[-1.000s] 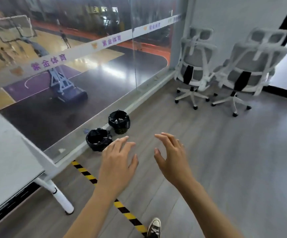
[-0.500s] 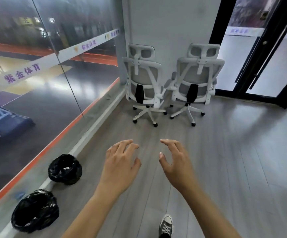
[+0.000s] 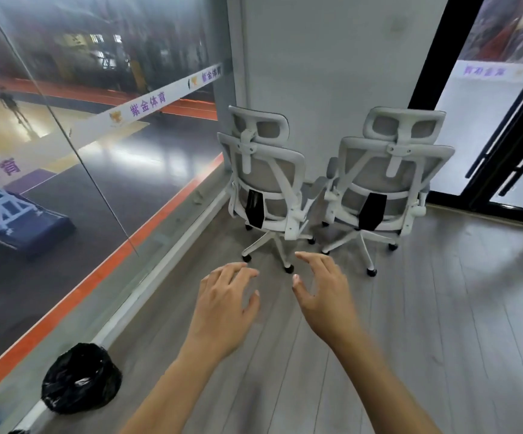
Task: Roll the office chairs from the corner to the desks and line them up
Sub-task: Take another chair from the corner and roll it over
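Note:
Two white-framed office chairs with grey mesh backs stand side by side in the corner, backs toward me. The left chair (image 3: 266, 180) is next to the glass wall; the right chair (image 3: 388, 183) is near the black door frame. My left hand (image 3: 224, 303) and my right hand (image 3: 324, 294) are stretched out in front of me over the floor, fingers spread, holding nothing. Both hands are short of the chairs and touch neither.
A bin lined with a black bag (image 3: 80, 375) stands by the glass wall (image 3: 97, 145) at lower left. A grey wall (image 3: 326, 57) is behind the chairs. Black-framed glass doors (image 3: 504, 126) are on the right. Grey wood floor (image 3: 441, 324) stretches to the right.
The view has turned toward the corner and come closer; the chairs look bigger and more central. One black bin and the desk have left the view. Both hands stay open.

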`<state>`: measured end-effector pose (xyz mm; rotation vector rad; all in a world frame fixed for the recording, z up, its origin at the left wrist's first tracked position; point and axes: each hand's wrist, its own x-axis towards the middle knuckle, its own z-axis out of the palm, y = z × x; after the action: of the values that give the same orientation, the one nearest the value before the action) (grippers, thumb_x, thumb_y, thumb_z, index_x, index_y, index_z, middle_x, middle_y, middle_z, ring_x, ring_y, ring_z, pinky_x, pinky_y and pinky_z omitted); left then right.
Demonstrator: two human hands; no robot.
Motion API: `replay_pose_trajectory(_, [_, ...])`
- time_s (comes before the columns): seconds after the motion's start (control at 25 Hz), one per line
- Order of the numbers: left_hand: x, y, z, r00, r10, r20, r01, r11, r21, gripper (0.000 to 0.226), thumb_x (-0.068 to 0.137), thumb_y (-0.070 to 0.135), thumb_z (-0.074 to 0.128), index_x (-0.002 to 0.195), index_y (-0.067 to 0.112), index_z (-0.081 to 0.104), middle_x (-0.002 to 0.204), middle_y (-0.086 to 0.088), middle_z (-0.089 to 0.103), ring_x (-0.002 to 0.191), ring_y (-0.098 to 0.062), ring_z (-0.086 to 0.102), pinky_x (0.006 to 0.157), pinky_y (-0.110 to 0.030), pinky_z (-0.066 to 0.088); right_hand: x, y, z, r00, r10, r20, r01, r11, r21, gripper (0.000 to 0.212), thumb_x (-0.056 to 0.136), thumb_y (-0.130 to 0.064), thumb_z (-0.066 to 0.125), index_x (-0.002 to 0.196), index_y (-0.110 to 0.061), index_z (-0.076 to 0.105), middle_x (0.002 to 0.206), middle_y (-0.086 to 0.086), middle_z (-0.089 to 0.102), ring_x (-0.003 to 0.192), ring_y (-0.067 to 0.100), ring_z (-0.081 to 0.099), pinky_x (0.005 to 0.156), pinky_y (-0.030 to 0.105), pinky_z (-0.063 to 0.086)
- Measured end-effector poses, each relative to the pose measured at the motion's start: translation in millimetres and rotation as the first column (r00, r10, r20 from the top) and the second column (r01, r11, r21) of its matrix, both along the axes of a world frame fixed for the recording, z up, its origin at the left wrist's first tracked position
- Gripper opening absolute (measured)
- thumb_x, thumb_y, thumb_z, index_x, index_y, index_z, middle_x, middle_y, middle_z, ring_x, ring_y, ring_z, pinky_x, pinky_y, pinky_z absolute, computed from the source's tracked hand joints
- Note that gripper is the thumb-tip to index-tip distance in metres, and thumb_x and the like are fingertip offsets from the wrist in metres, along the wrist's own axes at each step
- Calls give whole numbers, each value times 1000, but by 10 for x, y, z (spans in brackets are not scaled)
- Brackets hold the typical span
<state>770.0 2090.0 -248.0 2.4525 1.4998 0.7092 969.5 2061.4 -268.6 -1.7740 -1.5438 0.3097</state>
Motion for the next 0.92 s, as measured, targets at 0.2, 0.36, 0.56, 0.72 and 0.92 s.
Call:
replay_pose_trajectory(0.2, [371,1432,-138,1000,9,30,-9,1000,-4,31,93,34,55,124,32,56,133,13,50,128,-11,41,108,-29,27,453,1335,-70,1000,-8,-1,8,1000,9,39,94,-33,58,133,-37,51,128,-20,49,111,-6,40,106,32,36])
replay_pose_trajectory(0.36, [580,2888,-328,1000,-11,26,11,1000,1,30,93,34,55,123,32,56,130,14,52,126,-12,44,105,-27,28,686,2686,-148,1000,-20,7,20,1000,1,38,95,-32,59,132,-37,51,124,-19,49,111,3,46,105,38,41])
replay_pose_trajectory(0.56, [796,5098,-457,1000,-18,7,18,999,-48,32,93,34,55,124,27,58,127,8,59,120,-22,52,101,-36,36,880,4571,-212,997,-78,24,79,996,-50,40,95,-33,58,134,-36,50,122,-22,44,105,-8,33,103,36,41])
replay_pose_trajectory(0.72, [975,6702,-547,1000,-10,12,12,989,-144,46,95,37,52,138,21,45,141,-3,52,130,-28,48,106,-42,37,1092,5766,-291,993,-99,62,107,985,-133,40,96,-34,57,136,-34,50,127,-15,50,113,10,48,104,36,39])
replay_pose_trajectory(0.92, [1083,8179,-834,990,-20,-142,-22,957,-288,68,96,47,47,154,28,17,165,3,13,151,-25,14,120,-50,21,1336,6782,-519,978,-86,188,136,953,-270,46,98,-40,50,142,-29,43,136,-5,51,126,21,48,107,39,37])
